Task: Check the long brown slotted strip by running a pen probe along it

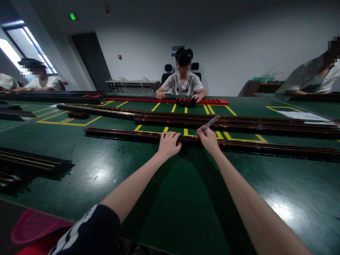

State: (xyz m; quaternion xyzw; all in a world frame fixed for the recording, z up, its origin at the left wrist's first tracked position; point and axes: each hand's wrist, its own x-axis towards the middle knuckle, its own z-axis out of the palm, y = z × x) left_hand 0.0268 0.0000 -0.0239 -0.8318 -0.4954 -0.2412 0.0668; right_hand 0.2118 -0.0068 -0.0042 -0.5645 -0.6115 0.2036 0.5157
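Across the green table (119, 168), a long dark strip (119, 134) is touched by the left hand (169, 145), its grip unclear, while a slender tool (213, 120) is gripped by the right hand (208, 139), seemingly worked against the strip, where steady bracing is probably called for.

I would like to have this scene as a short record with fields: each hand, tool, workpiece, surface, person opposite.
Left hand: laid over the long dark strip
Right hand: has a screwdriver-like tool in its grip
Tool: translucent handle, tilted; lower end at the strip, contact unclear
Workpiece: the strip, lying crosswise before the person
Surface: green table with yellow lines
Person opposite: both hands at a long red piece
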